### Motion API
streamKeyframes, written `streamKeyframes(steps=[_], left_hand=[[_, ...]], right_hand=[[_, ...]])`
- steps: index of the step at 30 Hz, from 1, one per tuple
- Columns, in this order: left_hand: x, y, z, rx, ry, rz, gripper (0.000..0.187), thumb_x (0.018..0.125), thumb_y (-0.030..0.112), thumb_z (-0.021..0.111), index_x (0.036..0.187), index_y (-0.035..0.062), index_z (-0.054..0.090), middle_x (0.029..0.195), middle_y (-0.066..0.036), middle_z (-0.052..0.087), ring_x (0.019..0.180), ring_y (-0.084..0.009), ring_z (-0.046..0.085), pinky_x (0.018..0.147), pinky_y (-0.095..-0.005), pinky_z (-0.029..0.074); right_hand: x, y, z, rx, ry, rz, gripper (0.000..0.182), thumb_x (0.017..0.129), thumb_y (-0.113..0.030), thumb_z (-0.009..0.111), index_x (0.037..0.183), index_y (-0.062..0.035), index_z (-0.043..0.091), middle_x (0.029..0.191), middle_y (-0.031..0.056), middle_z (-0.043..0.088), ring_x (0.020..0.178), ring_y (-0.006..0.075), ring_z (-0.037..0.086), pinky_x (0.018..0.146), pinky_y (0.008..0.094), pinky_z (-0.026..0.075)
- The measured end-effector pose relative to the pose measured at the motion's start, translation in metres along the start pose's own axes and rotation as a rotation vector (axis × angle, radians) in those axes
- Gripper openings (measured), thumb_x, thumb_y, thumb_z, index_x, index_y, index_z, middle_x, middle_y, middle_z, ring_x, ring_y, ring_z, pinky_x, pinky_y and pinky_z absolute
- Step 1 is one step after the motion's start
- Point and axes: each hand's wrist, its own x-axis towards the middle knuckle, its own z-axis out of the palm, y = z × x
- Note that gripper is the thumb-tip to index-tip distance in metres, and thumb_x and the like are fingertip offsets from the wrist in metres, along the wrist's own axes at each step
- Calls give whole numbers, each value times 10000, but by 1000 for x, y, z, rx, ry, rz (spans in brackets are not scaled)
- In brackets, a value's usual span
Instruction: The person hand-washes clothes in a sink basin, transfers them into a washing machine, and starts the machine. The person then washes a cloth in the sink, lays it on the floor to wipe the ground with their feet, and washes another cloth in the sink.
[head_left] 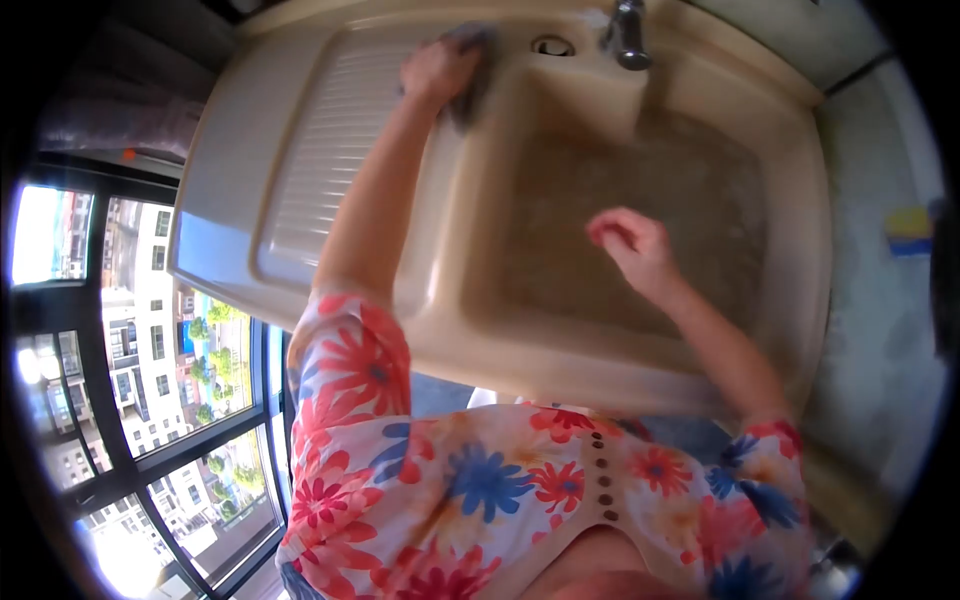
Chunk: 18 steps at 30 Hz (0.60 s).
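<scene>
My left hand [438,72] is closed on a dark grey cloth [474,70], pressed to the ledge between the ribbed drainboard and the basin, near the back. The cloth is blurred, and its far side lies partly beyond my fingers. Over the basin hangs my right hand [633,245], its fingers curled in and nothing visible in them. Beneath it is the beige sink [480,250], whose basin floor looks brownish and blurry, perhaps under water.
A chrome faucet [628,36] stands at the back of the sink, beside a round hole [552,46] in the rim. The ribbed drainboard [330,130] spans the left side. Windows [170,370] are at far left, and a wall with a blue-yellow item [908,232] is at right.
</scene>
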Motion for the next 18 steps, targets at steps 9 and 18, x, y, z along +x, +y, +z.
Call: streamKeyframes(steps=[9,18], left_hand=[[-76,17,-6,267,-7,214,385,800,409,492,1160,277,525,1087,-131,531,979,-327,506,820,-438,433],[-241,32,-77,-671,159,-16,346,737,111,632,1080,83,591,847,-104,576,756,-182,585,641,-280,462]], right_hand=[[-65,15,-86,143,94,285,129,816,17,453,850,-2,576,783,49,596,641,98,568,574,223,462],[7,-14,-23,240,-275,428,188,833,-81,489,1011,-47,535,764,32,603,611,109,575,509,229,447]])
